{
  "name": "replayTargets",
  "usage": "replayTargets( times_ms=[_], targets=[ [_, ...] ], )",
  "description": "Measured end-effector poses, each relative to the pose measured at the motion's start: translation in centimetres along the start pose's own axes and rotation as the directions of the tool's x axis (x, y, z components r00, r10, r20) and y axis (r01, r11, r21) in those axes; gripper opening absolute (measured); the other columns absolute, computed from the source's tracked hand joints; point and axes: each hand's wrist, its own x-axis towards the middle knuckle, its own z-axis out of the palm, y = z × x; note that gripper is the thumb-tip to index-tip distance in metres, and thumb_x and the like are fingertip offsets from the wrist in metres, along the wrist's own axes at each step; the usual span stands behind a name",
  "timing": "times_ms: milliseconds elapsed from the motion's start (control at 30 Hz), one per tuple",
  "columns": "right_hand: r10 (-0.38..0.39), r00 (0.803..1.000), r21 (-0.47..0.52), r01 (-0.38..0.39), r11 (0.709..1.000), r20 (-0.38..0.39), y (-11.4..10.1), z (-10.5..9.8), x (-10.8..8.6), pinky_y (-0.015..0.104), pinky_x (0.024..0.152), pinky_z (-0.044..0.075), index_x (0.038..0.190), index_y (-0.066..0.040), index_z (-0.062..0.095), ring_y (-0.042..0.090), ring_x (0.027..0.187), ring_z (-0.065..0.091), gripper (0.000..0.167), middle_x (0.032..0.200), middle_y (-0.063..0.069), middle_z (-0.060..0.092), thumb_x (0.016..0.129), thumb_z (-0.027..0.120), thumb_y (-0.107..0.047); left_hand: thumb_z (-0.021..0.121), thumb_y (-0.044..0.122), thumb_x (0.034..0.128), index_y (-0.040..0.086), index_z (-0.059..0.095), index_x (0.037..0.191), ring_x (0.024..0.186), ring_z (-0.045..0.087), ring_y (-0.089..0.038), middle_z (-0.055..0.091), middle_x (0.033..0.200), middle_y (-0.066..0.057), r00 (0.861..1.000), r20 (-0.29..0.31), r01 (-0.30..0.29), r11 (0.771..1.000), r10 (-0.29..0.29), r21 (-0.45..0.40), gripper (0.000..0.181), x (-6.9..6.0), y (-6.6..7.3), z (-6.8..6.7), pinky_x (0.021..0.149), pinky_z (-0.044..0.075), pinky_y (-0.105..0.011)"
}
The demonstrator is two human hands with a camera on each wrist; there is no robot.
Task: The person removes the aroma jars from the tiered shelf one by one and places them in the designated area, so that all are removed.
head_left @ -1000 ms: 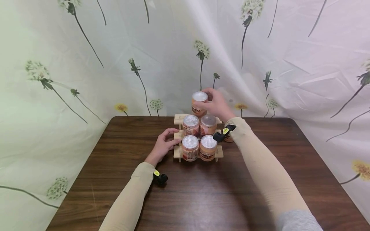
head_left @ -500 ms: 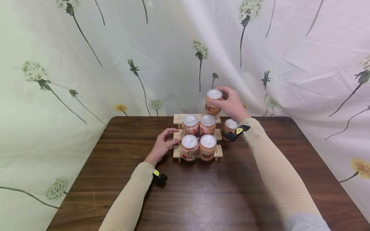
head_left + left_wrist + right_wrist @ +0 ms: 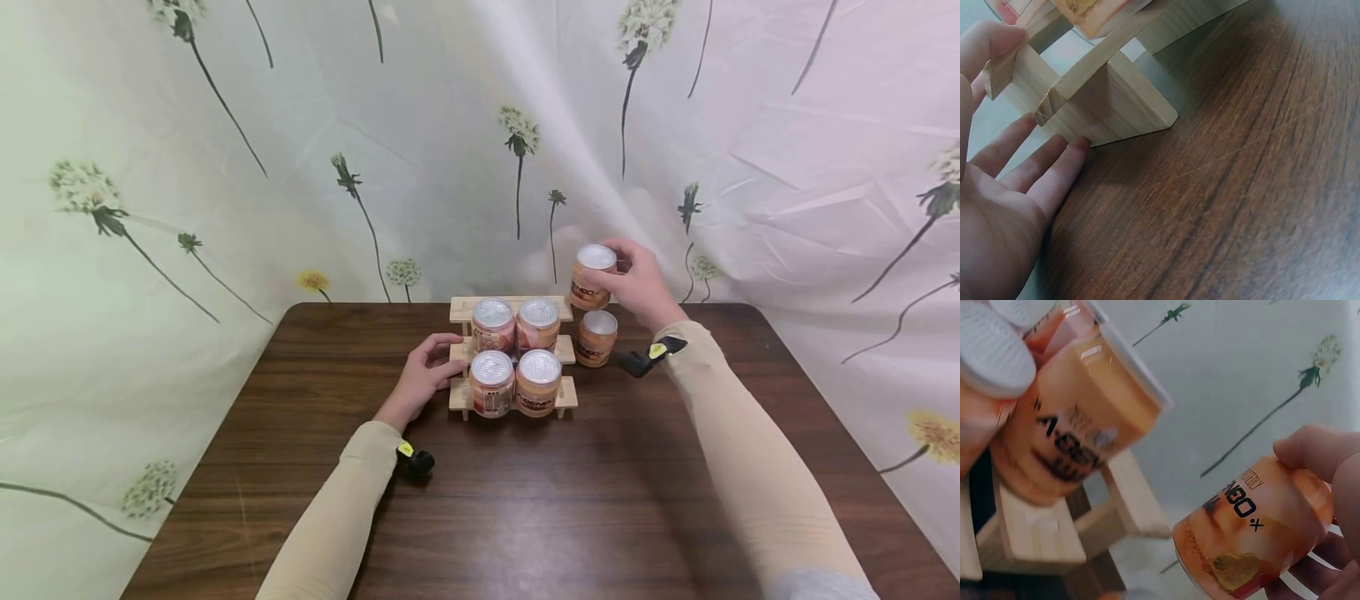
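My right hand [image 3: 637, 283] grips an orange jar [image 3: 590, 279] with a white lid, raised behind a second jar [image 3: 597, 340] that stands on the table right of the rack. In the right wrist view the thumb and fingers of my right hand [image 3: 1319, 512] wrap round the held jar [image 3: 1254, 531]. A tiered wooden rack [image 3: 461, 392] carries jars [image 3: 537, 392] in pairs on its middle and front steps; its back step [image 3: 517, 307] holds none. My left hand [image 3: 422, 379] rests at the rack's left side. In the left wrist view its fingertips [image 3: 1079, 144] touch the wood [image 3: 1104, 112].
The dark wooden table [image 3: 360, 517] reaches back to a pale curtain [image 3: 435, 125] printed with dandelions. A black wrist camera [image 3: 416, 462] is strapped at the left wrist, and another [image 3: 645, 358] sits near the right wrist, close to the standing jar.
My right hand has carried the gripped jar rightward from above the rack's back step to a spot beyond its right end. The left hand has stayed at the rack's side.
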Motion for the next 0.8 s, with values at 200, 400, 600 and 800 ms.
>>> replayTargets(
  times_ms=[200, 400, 600, 800],
  targets=[
    [0.021, 1.000, -0.039, -0.021, 0.999, -0.012, 1.3, -1.5, -0.8, 0.028, 0.086, 0.050, 0.139, -0.009, 0.060, 0.019, 0.111, 0.057, 0.062, 0.130, 0.009, 0.061, 0.089, 0.087, -0.033, 0.074, 0.010, 0.0992, 0.011, 0.060, 0.139, 0.109, 0.066, -0.017, 0.055, 0.143, -0.016, 1.000, 0.002, -0.002, 1.000, 0.002, -0.005, 0.042, 0.0, -0.1, 0.0, 0.074, 0.060, -0.027],
    [0.042, 0.999, -0.121, -0.046, 0.992, -0.032, 2.8, -3.2, -1.4, 0.028, 0.089, 0.048, 0.143, -0.008, 0.057, 0.019, 0.115, 0.057, 0.067, 0.134, 0.009, 0.061, 0.090, 0.085, -0.039, 0.074, 0.010, 0.0995, 0.011, 0.059, 0.139, 0.109, 0.067, -0.018, 0.055, 0.142, -0.017, 1.000, 0.004, 0.002, 1.000, -0.002, -0.011, 0.042, -0.1, 0.0, 0.2, 0.076, 0.061, -0.028],
    [0.062, 0.996, -0.144, -0.071, 0.987, -0.066, 3.8, -4.7, -2.2, 0.024, 0.090, 0.047, 0.146, -0.006, 0.054, 0.019, 0.117, 0.057, 0.072, 0.138, 0.013, 0.060, 0.090, 0.084, -0.040, 0.074, 0.011, 0.0997, 0.012, 0.060, 0.138, 0.110, 0.066, -0.018, 0.055, 0.143, -0.016, 1.000, -0.006, 0.007, 1.000, -0.007, 0.006, 0.041, -0.2, 0.3, 0.2, 0.074, 0.060, -0.027],
    [0.038, 0.992, -0.141, -0.054, 0.989, -0.117, 4.9, -5.8, -2.5, 0.017, 0.082, 0.048, 0.141, -0.004, 0.058, 0.009, 0.104, 0.059, 0.064, 0.129, 0.010, 0.063, 0.091, 0.084, -0.034, 0.075, 0.011, 0.0993, 0.012, 0.060, 0.138, 0.109, 0.066, -0.018, 0.055, 0.142, -0.016, 1.000, -0.007, 0.002, 1.000, -0.001, 0.008, 0.041, -0.3, 0.4, 0.2, 0.073, 0.059, -0.026]
  ],
)
